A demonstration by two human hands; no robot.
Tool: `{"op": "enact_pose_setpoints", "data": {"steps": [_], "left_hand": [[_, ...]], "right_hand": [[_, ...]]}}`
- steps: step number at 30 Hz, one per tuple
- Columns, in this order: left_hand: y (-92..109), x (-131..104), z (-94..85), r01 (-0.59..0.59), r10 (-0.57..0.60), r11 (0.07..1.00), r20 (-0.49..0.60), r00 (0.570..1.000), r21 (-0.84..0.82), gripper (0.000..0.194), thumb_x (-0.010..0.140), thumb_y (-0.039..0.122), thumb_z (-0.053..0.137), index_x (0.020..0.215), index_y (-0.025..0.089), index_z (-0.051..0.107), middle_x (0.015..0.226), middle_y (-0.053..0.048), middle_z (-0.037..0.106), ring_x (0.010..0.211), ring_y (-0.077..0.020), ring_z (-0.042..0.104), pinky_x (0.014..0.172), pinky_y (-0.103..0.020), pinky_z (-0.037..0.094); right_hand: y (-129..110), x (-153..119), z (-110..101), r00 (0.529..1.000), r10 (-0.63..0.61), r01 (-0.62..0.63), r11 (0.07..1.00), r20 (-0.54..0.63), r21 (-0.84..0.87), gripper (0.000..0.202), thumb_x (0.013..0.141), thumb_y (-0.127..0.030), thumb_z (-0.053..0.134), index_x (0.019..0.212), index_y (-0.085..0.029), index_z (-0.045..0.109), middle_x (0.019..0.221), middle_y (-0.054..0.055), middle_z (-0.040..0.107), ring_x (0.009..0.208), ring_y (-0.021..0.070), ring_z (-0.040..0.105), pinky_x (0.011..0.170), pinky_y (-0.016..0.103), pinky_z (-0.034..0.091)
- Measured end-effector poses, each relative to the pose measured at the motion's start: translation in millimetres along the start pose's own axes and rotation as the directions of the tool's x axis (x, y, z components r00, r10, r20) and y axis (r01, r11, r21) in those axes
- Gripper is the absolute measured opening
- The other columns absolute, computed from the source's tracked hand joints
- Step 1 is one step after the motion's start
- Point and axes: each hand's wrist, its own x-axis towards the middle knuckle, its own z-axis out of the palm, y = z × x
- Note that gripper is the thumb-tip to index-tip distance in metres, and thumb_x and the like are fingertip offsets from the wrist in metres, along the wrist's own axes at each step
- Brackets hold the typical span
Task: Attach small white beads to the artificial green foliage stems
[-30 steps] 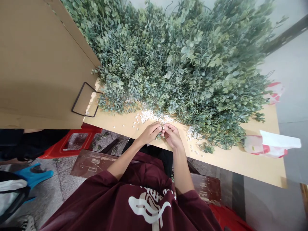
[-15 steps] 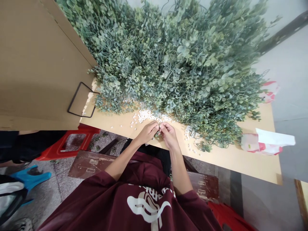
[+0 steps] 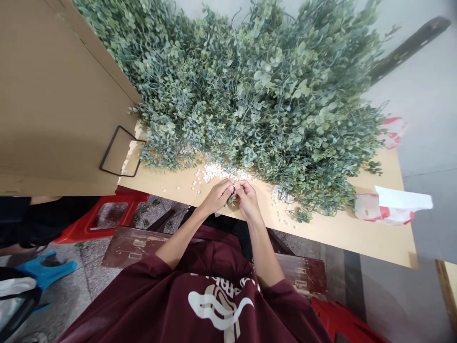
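My left hand (image 3: 217, 195) and my right hand (image 3: 247, 200) meet fingertip to fingertip at the near edge of a wooden table (image 3: 342, 228). Both pinch a small green sprig (image 3: 233, 196) between them, mostly hidden by the fingers. Just beyond the hands lies a scatter of small white beads (image 3: 214, 171). Behind that a big heap of artificial green foliage (image 3: 250, 90) covers most of the table top.
A large cardboard sheet (image 3: 53, 95) with a black wire handle (image 3: 119, 152) stands at the left. A red and white plastic bag (image 3: 389, 207) lies at the table's right end. A red stool (image 3: 103, 219), blue footwear (image 3: 46, 269) and a brown bench (image 3: 135, 243) sit on the floor.
The hands stay together on the sprig with only small finger motion. The view has drifted slightly, so everything sits a little further left and higher.
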Motion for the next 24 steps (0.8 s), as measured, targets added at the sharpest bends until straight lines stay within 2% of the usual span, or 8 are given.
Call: {"op": "enact_pose_setpoints", "data": {"steps": [8,14,19,24], "left_hand": [[0.9,-2.8,0.0,0.022,-0.022,1.000,0.002,1.000,-0.005,0.039,0.100,0.041,0.031,0.076,0.017,0.051,0.078,-0.003,0.050,0.075,-0.0153,0.049,0.073,-0.029,0.039],[-0.5,-1.4,0.1,0.012,-0.012,1.000,-0.009,1.000,0.001,0.039,0.100,0.042,0.031,0.074,0.017,0.048,0.076,-0.002,0.048,0.074,-0.0154,0.048,0.071,-0.028,0.038],[-0.7,-0.7,0.1,0.014,-0.014,1.000,-0.015,1.000,-0.004,0.039,0.100,0.041,0.031,0.073,0.018,0.047,0.076,-0.002,0.048,0.075,-0.0157,0.048,0.072,-0.029,0.038],[-1.0,-0.4,0.2,0.003,-0.003,1.000,-0.034,0.999,-0.016,0.039,0.100,0.041,0.031,0.073,0.018,0.047,0.076,-0.002,0.047,0.075,-0.0156,0.047,0.071,-0.028,0.037]], "right_hand": [[-4.8,0.0,-4.4,0.997,0.039,-0.043,0.998,0.073,0.052,0.027,0.074,-0.043,0.075,0.077,-0.021,0.060,0.066,-0.003,0.055,0.057,0.0105,0.051,0.059,0.024,0.047],[-1.0,-0.6,-1.6,0.999,-0.015,0.013,0.999,0.038,0.052,0.027,0.074,-0.043,0.074,0.075,-0.021,0.057,0.067,-0.004,0.055,0.059,0.0106,0.051,0.060,0.023,0.048],[1.4,0.0,0.4,1.000,-0.013,0.012,0.998,0.016,0.057,0.025,0.075,-0.041,0.073,0.082,-0.023,0.058,0.066,-0.005,0.054,0.057,0.0098,0.050,0.059,0.022,0.046],[4.3,0.6,2.1,0.999,-0.026,0.028,0.998,-0.034,0.059,0.026,0.074,-0.041,0.074,0.078,-0.022,0.057,0.066,-0.004,0.053,0.056,0.0090,0.048,0.057,0.021,0.045]]}}
